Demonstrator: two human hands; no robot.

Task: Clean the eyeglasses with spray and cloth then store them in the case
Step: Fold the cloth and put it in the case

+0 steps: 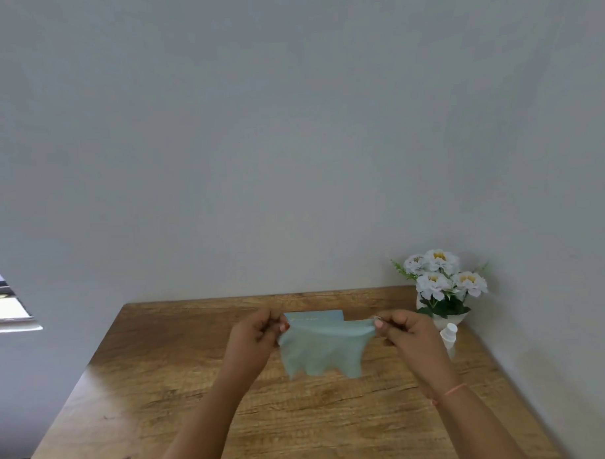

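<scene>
A pale green cleaning cloth [324, 350] hangs spread out above the middle of the wooden table [162, 388]. My left hand [255, 337] pinches its upper left corner and my right hand [406, 332] pinches its upper right corner. Behind the cloth, a light blue flat case [316, 316] lies on the table, mostly hidden by the cloth. A small white spray bottle [449, 337] stands just right of my right hand. I see no eyeglasses in this view.
A white pot of white flowers [440, 286] stands at the table's back right corner, behind the spray bottle. A grey wall runs along the back and right edges. A window sill shows at the far left.
</scene>
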